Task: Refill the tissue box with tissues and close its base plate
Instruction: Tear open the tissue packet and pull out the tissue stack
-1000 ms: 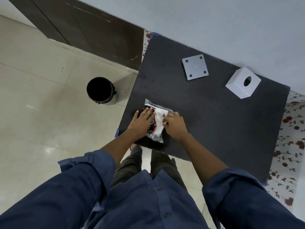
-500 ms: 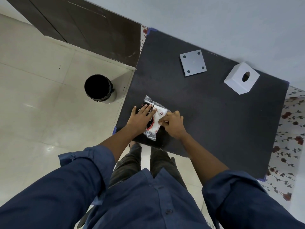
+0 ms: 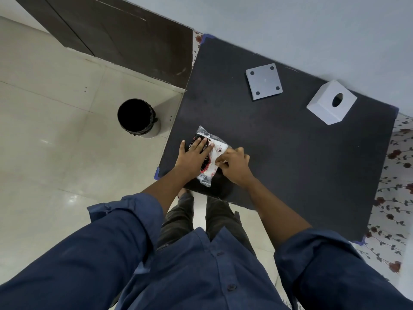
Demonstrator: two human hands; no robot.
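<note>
A plastic-wrapped tissue pack (image 3: 212,153) with white, black and red print lies near the front left of the black table (image 3: 290,157). My left hand (image 3: 193,156) lies flat on its left half, fingers spread, pressing it down. My right hand (image 3: 234,163) pinches the pack's right edge with its fingertips. The white cube tissue box (image 3: 330,104), oval opening facing up, stands at the back right. Its grey square base plate (image 3: 263,81), with a dark dot at each corner, lies flat at the back middle, apart from the box.
A black-lined waste bin (image 3: 137,118) stands on the tiled floor left of the table. A dark wooden panel (image 3: 125,34) leans along the wall at the back left. Floral cloth (image 3: 397,175) shows past the table's right edge.
My right hand's fingers have curled tighter onto the pack's right edge. The left hand stays flat on the pack. The view has shifted slightly.
</note>
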